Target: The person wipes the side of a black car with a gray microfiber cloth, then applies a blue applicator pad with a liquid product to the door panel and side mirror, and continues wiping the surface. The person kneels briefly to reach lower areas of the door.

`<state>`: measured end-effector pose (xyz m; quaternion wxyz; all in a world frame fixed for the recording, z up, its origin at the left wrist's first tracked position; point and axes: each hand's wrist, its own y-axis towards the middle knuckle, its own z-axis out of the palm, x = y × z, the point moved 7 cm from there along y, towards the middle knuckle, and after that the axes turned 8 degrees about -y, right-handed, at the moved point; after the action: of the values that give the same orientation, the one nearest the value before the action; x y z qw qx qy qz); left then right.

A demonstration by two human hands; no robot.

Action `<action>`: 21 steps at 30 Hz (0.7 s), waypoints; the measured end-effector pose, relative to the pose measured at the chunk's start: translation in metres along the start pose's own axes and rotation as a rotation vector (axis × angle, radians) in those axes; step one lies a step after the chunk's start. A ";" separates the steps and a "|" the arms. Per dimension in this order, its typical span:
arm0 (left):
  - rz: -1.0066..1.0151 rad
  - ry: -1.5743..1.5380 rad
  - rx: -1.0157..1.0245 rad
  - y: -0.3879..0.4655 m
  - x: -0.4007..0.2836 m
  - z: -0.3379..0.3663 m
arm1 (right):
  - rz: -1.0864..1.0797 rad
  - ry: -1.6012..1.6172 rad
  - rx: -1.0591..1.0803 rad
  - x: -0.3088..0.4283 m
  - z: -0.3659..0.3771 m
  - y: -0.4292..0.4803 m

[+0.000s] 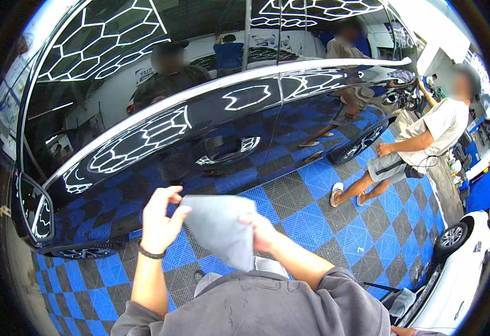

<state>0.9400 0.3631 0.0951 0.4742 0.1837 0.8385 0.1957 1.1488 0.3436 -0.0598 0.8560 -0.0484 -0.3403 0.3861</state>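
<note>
My right hand (261,231) grips a grey cloth (217,224) by its right side, thumb on top. The cloth is folded and hangs in front of my body. At its left edge is my left hand (160,218), with thumb and fingers apart; the thumb tip overlaps the cloth's edge, and whether it touches is unclear. A braided black band (151,254) circles my left wrist. Beyond both hands stands a glossy black car, its side door (228,122) facing me. The door's recessed handle (228,151) lies above the cloth in the view.
A person (431,130) in a light shirt stands near the car's rear, one arm raised to it. Blue and grey floor tiles (303,210) lie underfoot. A white car (459,269) is behind at right, another cloth (403,301) on it. The side mirror (37,210) juts out at left.
</note>
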 end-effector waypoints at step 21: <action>-1.415 0.361 0.443 -0.502 0.344 -0.149 | -0.873 -1.594 -1.720 0.377 0.014 0.089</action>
<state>0.5833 0.0804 -0.3354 0.2940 -0.3415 0.8406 -0.3005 1.2615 0.6648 0.1255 0.1594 -0.2276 -0.8926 -0.3551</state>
